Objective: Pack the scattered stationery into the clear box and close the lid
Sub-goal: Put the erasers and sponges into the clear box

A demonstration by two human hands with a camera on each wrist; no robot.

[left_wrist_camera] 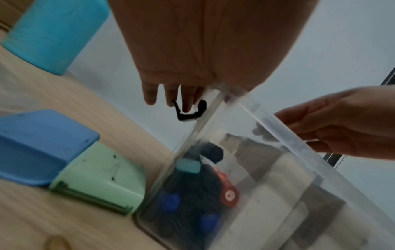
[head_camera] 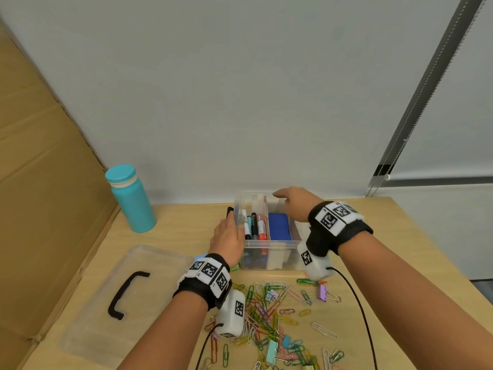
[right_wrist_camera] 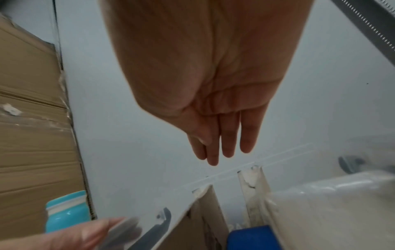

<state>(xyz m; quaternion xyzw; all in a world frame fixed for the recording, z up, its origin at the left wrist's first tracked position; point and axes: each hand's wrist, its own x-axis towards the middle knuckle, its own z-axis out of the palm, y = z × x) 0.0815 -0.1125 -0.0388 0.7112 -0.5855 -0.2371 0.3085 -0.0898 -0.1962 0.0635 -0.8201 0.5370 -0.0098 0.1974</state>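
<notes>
The clear box (head_camera: 266,263) stands open at mid-table, holding markers (head_camera: 254,225) and a blue eraser (head_camera: 278,226). My left hand (head_camera: 229,233) holds its left wall, thumb over the rim and fingers (left_wrist_camera: 169,94) down the outside by a black latch (left_wrist_camera: 188,113). My right hand (head_camera: 293,204) hovers over the box's back right part with straight fingers (right_wrist_camera: 226,145), holding nothing. The clear lid (head_camera: 88,316) with a black handle (head_camera: 128,292) lies flat at the left. Coloured paper clips (head_camera: 269,316) and binder clips (head_camera: 324,292) are scattered in front of the box.
A blue block (left_wrist_camera: 42,145) and a green one (left_wrist_camera: 100,179) lie against the box's left front corner. A teal bottle (head_camera: 132,198) stands at the back left beside a cardboard wall (head_camera: 40,209). A grey wall runs close behind the box.
</notes>
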